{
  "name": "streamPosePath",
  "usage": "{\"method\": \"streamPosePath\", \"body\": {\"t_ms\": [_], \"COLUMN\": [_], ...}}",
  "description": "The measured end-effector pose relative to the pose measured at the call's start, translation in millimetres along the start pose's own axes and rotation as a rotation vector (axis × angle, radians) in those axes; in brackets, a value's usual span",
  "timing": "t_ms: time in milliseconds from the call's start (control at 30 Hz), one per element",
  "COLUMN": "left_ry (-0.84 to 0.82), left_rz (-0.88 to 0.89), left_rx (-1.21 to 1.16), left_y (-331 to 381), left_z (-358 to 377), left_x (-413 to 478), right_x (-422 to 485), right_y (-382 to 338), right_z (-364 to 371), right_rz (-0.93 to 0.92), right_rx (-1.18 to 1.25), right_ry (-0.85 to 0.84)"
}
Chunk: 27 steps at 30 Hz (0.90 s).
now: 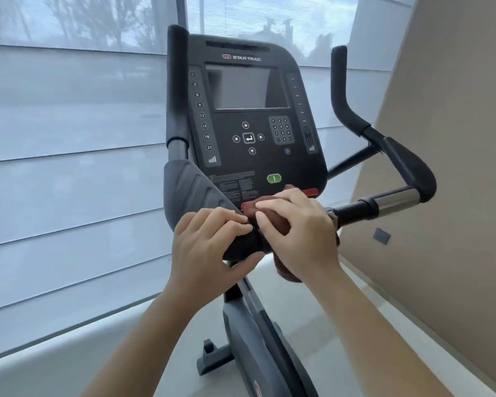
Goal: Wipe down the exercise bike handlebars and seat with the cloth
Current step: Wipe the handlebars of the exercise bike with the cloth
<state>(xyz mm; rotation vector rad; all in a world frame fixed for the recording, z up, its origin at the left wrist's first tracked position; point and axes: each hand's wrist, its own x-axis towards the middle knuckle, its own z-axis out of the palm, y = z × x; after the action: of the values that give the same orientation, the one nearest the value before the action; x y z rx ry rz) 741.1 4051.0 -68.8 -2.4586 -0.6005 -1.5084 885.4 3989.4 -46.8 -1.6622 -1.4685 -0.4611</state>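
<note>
- We see the cloth (278,222), a dark reddish-brown rag, bunched over the middle of the handlebars (384,200), just below the console (249,110) of the exercise bike (258,339).
- Our right hand (295,230) lies over the cloth with its fingers (272,206) curled down, grasping the cloth against the bar; a fold hangs loose under the wrist.
- Our left hand (209,245) is clenched around the bare black grip just beside the cloth, thumb underneath, fingertips touching the cloth's edge.
- We judge the cloth light, soft and limp: it will wrap to the round bar, and it is best held in a wad under the palm so the loose tail does not drag.
- The handlebars look stiff and fixed, with padded black grips and a smooth metal sleeve on the right that may feel slippery.
- The section under our hands runs across the view, left to right, rising slightly toward the right, then bends back and up into a horn; a matching horn stands upright on the left of the console.
- So wiping strokes should probably run along that axis.
- The seat is not in view.
</note>
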Motion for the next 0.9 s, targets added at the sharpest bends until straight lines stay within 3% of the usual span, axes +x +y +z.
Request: {"method": "streamPosePath", "body": {"t_ms": [133, 300, 567, 700, 900], "left_ry": [-0.036, -0.060, -0.022, -0.024, -0.049], "left_rz": [-0.037, -0.085, -0.062, -0.065, -0.038], "left_rx": [-0.014, -0.004, 0.029, 0.015, 0.030], "left_y": [1.6, 5.1, 5.7, 5.4, 6.0], "left_z": [-2.3, -2.2, 2.2, -0.1, -2.5], "left_x": [-2.0, -2.0, -3.6, -4.1, -2.5], "right_x": [3.2, 18.9, -4.4, -4.3, -5.0], "right_y": [4.3, 55.2, 24.8, 42.4, 49.7], "right_z": [-4.5, -24.3, -7.2, -15.5, -1.5], "right_rz": [-0.082, 0.028, -0.045, -0.134, 0.111], "right_rx": [0.013, -0.024, -0.027, -0.014, -0.020], "right_ry": [-0.017, -0.068, 0.058, 0.095, 0.327]}}
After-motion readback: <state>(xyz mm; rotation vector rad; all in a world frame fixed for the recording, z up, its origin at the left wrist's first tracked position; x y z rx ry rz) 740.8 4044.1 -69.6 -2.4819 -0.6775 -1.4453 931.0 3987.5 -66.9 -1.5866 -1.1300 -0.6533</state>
